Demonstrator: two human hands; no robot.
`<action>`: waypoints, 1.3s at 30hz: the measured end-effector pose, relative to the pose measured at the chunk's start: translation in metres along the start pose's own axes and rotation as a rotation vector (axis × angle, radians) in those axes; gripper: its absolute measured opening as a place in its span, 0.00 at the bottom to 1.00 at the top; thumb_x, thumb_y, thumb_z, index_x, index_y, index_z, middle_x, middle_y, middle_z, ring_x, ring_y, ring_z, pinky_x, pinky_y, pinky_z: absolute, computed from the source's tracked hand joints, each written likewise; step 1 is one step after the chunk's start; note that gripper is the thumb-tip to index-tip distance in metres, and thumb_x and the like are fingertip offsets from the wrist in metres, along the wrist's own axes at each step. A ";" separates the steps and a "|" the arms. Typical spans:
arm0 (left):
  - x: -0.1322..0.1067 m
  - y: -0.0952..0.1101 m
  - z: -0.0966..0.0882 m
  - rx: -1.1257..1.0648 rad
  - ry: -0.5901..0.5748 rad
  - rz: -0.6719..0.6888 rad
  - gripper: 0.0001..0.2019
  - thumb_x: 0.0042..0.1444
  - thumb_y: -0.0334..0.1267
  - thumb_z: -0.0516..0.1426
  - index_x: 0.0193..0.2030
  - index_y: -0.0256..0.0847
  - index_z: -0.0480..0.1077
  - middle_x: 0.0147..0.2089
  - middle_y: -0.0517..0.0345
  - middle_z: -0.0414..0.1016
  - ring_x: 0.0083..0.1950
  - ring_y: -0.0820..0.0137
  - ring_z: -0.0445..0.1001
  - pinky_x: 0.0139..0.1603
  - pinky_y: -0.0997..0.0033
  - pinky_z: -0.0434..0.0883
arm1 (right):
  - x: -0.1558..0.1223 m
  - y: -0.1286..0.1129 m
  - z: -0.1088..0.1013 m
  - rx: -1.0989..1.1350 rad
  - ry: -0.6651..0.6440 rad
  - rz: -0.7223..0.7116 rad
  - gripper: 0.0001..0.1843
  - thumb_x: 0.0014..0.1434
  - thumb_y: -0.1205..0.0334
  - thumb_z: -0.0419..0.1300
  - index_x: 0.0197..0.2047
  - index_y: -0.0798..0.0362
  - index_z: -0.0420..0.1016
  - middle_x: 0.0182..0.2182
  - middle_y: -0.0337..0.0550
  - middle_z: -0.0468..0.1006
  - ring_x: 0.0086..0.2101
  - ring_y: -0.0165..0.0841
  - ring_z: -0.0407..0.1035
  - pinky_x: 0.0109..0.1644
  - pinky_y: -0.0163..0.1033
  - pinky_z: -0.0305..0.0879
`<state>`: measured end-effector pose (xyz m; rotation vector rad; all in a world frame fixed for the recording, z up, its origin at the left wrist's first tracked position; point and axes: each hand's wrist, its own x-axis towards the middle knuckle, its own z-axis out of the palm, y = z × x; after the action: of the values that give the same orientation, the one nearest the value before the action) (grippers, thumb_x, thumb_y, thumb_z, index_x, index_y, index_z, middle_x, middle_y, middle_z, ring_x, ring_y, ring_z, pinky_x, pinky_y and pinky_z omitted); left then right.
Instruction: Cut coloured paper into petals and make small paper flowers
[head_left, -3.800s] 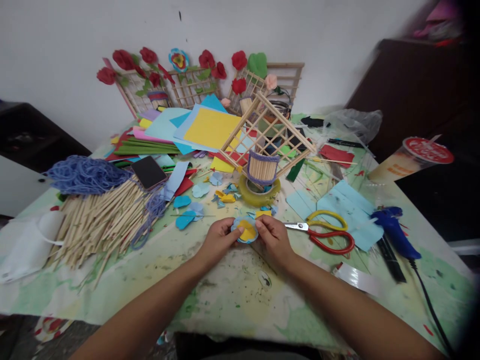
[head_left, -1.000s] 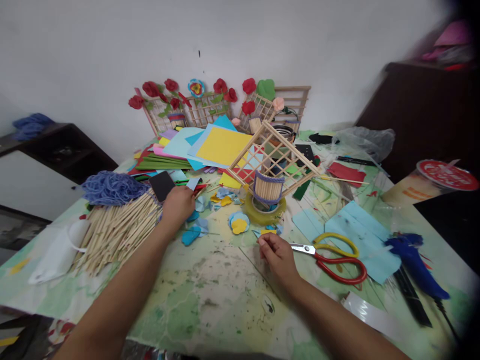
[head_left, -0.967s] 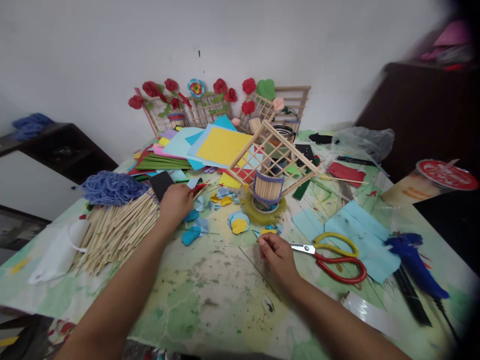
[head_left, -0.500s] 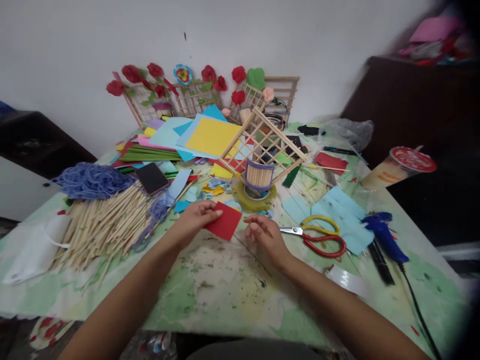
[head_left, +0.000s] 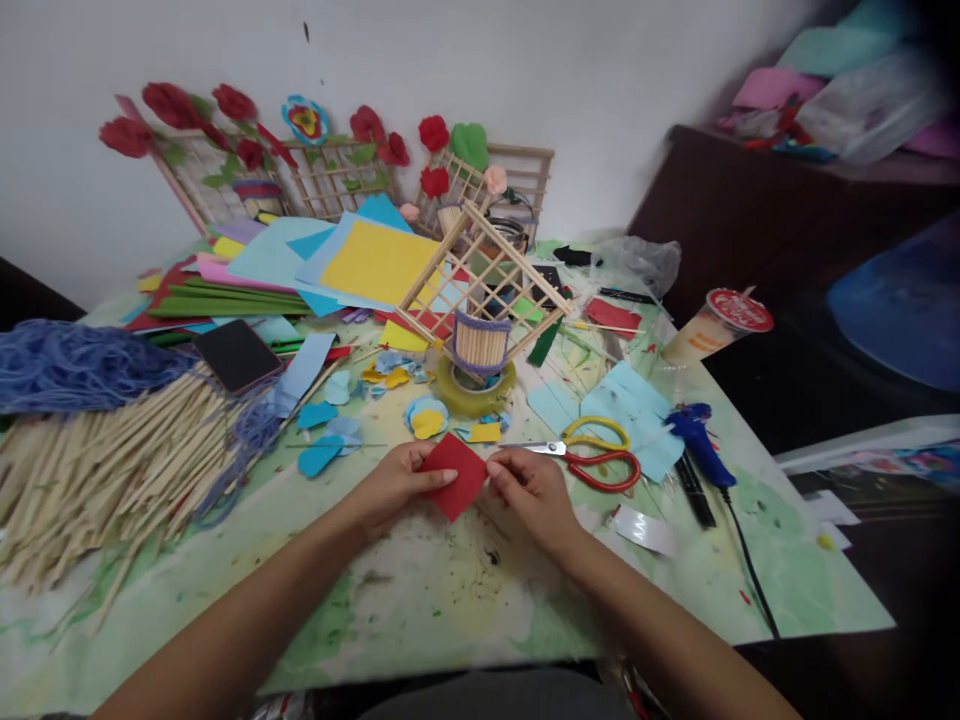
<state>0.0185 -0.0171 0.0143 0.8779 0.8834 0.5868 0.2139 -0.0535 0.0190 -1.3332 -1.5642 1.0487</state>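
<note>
A square of red paper (head_left: 455,488) is held between my two hands over the near middle of the table. My left hand (head_left: 401,490) pinches its left side, thumb on top. At the right corner, the thumb and fingertips of my right hand (head_left: 531,492) are closed on the same paper. Scissors (head_left: 600,462) with one yellow and one red handle lie just beyond my right hand, blades pointing left. Blue and yellow paper petals (head_left: 427,418) lie on the table past the red square.
A stick lattice (head_left: 480,285) with a small stick basket stands on a tape roll (head_left: 476,392). Bamboo sticks (head_left: 112,450) and blue yarn (head_left: 90,365) spread at left. A blue glue gun (head_left: 701,445) with its cord and a drink cup (head_left: 716,325) are at right.
My right hand has moved left to the red paper and now grips its corner; before, it was apart from it. The view has shifted to the right.
</note>
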 end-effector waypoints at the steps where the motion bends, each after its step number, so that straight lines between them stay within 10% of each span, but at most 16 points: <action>1: 0.001 -0.001 -0.001 -0.008 0.027 -0.002 0.14 0.44 0.38 0.65 0.38 0.33 0.73 0.33 0.51 0.77 0.29 0.70 0.73 0.30 0.73 0.70 | -0.001 0.000 -0.011 -0.123 0.044 -0.048 0.10 0.60 0.59 0.51 0.33 0.52 0.71 0.24 0.38 0.73 0.25 0.30 0.67 0.31 0.34 0.62; 10: 0.005 0.002 -0.006 -0.158 0.203 0.001 0.15 0.41 0.33 0.67 0.38 0.34 0.73 0.34 0.52 0.78 0.30 0.71 0.75 0.32 0.74 0.73 | -0.006 0.018 -0.090 -1.043 -0.008 0.014 0.19 0.46 0.72 0.53 0.43 0.56 0.71 0.43 0.52 0.72 0.47 0.42 0.63 0.50 0.44 0.58; 32: 0.004 0.011 0.004 -0.263 0.455 -0.014 0.17 0.37 0.21 0.65 0.36 0.34 0.71 0.29 0.55 0.78 0.26 0.70 0.76 0.27 0.75 0.76 | 0.003 0.010 -0.103 -0.925 -0.069 0.005 0.08 0.47 0.64 0.62 0.34 0.54 0.71 0.36 0.51 0.74 0.36 0.41 0.68 0.35 0.40 0.60; 39: 0.003 0.013 0.006 -0.241 0.453 -0.009 0.16 0.37 0.21 0.64 0.36 0.35 0.71 0.29 0.56 0.78 0.26 0.69 0.76 0.27 0.75 0.76 | 0.104 -0.003 -0.136 -0.845 0.031 0.138 0.11 0.61 0.62 0.52 0.35 0.53 0.76 0.32 0.42 0.76 0.35 0.33 0.70 0.38 0.35 0.63</action>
<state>0.0239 -0.0110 0.0260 0.5278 1.1934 0.8843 0.3294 0.0616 0.0725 -2.0124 -2.0085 0.4153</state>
